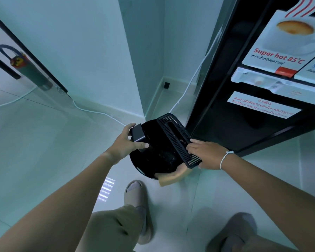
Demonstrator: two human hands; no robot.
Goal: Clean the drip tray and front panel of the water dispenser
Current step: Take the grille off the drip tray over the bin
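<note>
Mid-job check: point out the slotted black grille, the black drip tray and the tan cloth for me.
Slotted black plastic grille (173, 132), head view: on its slats, mid-length.
Black plastic drip tray (153, 161), head view: on its dark inner floor.
Tan cloth (171, 178), head view: on the fold showing below the tray.

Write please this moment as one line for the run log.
left hand: grips drip tray | right hand: holds grille | cloth: under tray | dispenser: tray removed

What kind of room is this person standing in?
Probably a tiled corner of a home or small office: a black water dispenser with a hot-water label, a glass door, and white cables along the skirting.
</note>
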